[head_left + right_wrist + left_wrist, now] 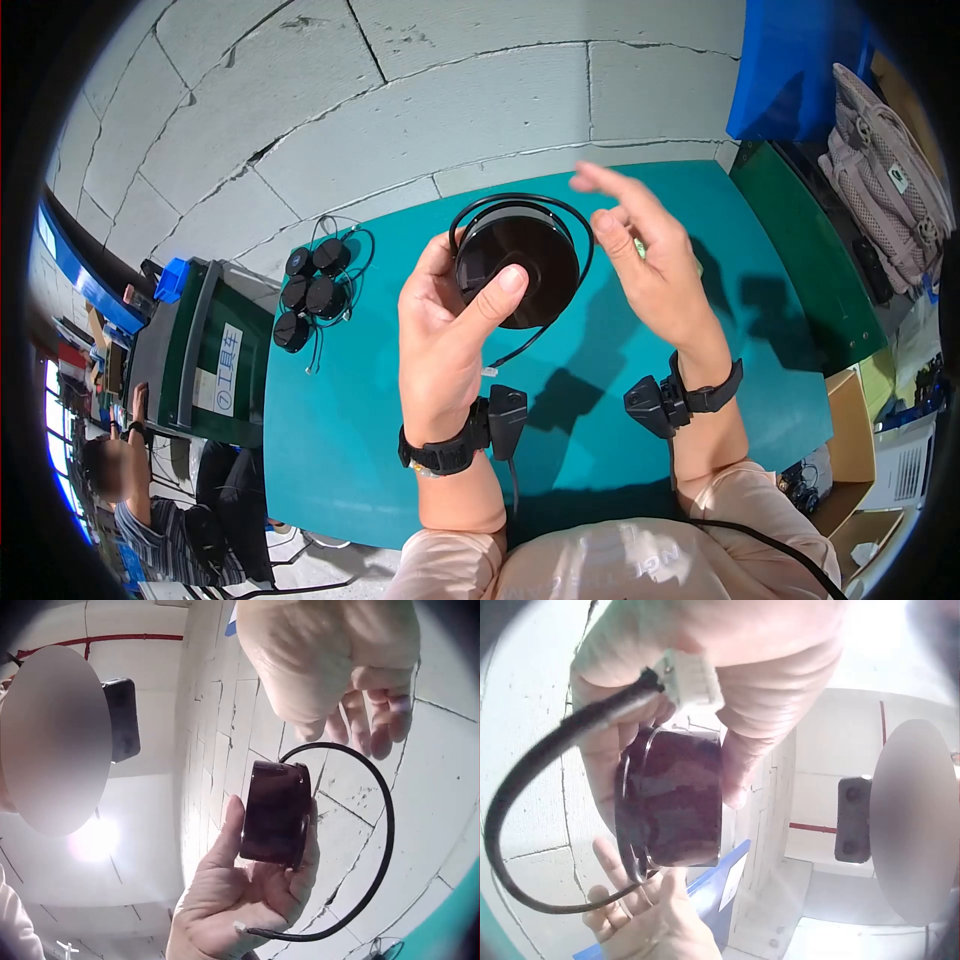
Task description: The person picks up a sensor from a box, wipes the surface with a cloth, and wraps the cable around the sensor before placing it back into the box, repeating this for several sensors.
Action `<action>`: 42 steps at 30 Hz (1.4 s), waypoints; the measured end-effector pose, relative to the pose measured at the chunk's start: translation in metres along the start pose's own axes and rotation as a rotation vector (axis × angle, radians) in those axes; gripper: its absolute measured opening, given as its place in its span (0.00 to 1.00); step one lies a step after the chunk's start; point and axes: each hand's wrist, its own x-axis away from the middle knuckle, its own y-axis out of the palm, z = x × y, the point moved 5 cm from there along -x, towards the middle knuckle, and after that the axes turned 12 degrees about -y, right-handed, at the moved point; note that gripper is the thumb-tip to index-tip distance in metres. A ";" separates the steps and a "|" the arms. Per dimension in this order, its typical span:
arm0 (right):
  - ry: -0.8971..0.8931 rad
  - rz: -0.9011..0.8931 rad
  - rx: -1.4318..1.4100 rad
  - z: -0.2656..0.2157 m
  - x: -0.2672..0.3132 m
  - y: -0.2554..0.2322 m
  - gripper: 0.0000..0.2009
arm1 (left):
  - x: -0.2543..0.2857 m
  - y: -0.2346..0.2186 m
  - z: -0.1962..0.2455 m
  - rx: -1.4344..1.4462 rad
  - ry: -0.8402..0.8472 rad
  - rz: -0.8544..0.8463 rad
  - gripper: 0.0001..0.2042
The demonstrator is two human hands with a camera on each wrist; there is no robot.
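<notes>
My left hand grips a dark, glossy round device, its thumb across the flat face and its fingers round the side. A black cable loops round the device's rim and ends in a small white connector. Seen side-on in the right wrist view, the device is a short, thick cylinder with a flange at one edge. My right hand is raised just right of the device, fingers loosely extended and holding nothing. In the right wrist view this hand is above the device and cable.
Several small black round parts with thin cables lie at the left of the green table. Behind it rises a block wall. A cardboard box and a grey mesh bag are on the right. Another person is at the far left.
</notes>
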 end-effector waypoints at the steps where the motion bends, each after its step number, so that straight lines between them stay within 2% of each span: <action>1: 0.077 -0.061 -0.128 0.005 0.001 0.005 0.20 | 0.000 0.000 0.000 -0.004 0.000 0.001 0.19; 2: 0.077 -0.060 -0.128 0.003 0.002 0.005 0.20 | -0.001 0.000 -0.001 -0.004 0.000 0.001 0.19; 4: 0.059 -0.187 -0.425 -0.006 0.004 0.015 0.24 | -0.003 -0.001 -0.002 -0.023 0.049 0.039 0.19; 6: 0.002 -0.178 -0.416 -0.009 0.006 0.020 0.24 | -0.004 0.000 -0.007 0.011 0.032 0.050 0.18; 8: -0.020 -0.126 -0.195 -0.009 0.005 0.020 0.23 | -0.004 0.001 -0.012 0.040 0.013 0.057 0.18; 9: -0.018 -0.043 -0.281 -0.010 0.005 0.023 0.21 | -0.004 0.002 -0.014 0.005 0.036 0.040 0.17; 10: -0.016 -0.040 -0.279 -0.009 0.005 0.021 0.21 | -0.004 0.003 -0.016 -0.030 0.059 0.022 0.19; 11: 0.058 0.001 -0.336 -0.005 0.004 0.018 0.21 | -0.003 0.001 -0.017 -0.082 0.025 -0.018 0.26; 12: 0.132 0.042 -0.393 0.000 0.004 0.016 0.21 | -0.004 0.000 -0.016 -0.082 0.023 -0.022 0.26; 14: 0.123 0.060 -0.362 0.002 0.004 0.013 0.22 | -0.005 0.005 -0.016 -0.219 0.015 -0.092 0.32; 15: 0.098 0.076 -0.338 0.000 0.004 0.011 0.22 | -0.006 0.004 -0.016 -0.177 0.004 -0.088 0.29; 17: 0.074 0.089 -0.314 -0.003 0.004 0.008 0.22 | -0.004 0.007 -0.014 -0.187 -0.030 -0.070 0.28; 19: 0.049 -0.097 -0.145 -0.004 0.006 0.011 0.22 | -0.003 0.008 -0.014 -0.200 -0.066 -0.053 0.27; 21: 0.051 -0.113 -0.185 -0.004 0.008 0.015 0.22 | -0.004 0.003 -0.013 -0.335 -0.064 0.035 0.26; 24: 0.082 -0.124 -0.250 -0.011 0.007 0.015 0.22 | -0.006 -0.008 -0.013 -0.364 -0.046 0.096 0.24; 26: 0.132 -0.119 -0.304 -0.016 0.005 0.013 0.20 | -0.006 0.002 -0.010 -0.256 -0.008 0.082 0.24; 29: 0.089 -0.072 -0.375 -0.009 0.004 0.015 0.15 | -0.007 0.001 -0.006 -0.004 -0.012 0.087 0.25; 30: 0.085 -0.073 -0.377 -0.007 0.004 0.011 0.15 | -0.005 0.002 -0.003 -0.006 -0.018 0.177 0.29; 32: 0.210 -0.271 -0.376 0.001 0.006 0.009 0.10 | -0.006 -0.004 -0.003 0.013 -0.023 0.209 0.29; 33: 0.294 -0.209 -0.389 0.003 0.006 0.005 0.08 | -0.006 -0.005 -0.002 0.011 -0.021 0.208 0.29; 34: 0.294 -0.207 -0.389 0.006 0.005 0.005 0.08 | -0.006 -0.005 -0.002 0.021 -0.028 0.184 0.29; 37: 0.322 0.034 -0.457 0.021 0.002 -0.007 0.08 | -0.005 0.001 -0.003 0.031 -0.047 0.165 0.29; 40: 0.265 0.136 -0.596 0.032 0.002 -0.007 0.10 | -0.006 0.004 -0.007 0.015 -0.069 0.165 0.29; 42: 0.292 0.161 -0.645 0.040 0.003 -0.007 0.11 | -0.009 0.001 -0.011 -0.014 -0.075 0.125 0.29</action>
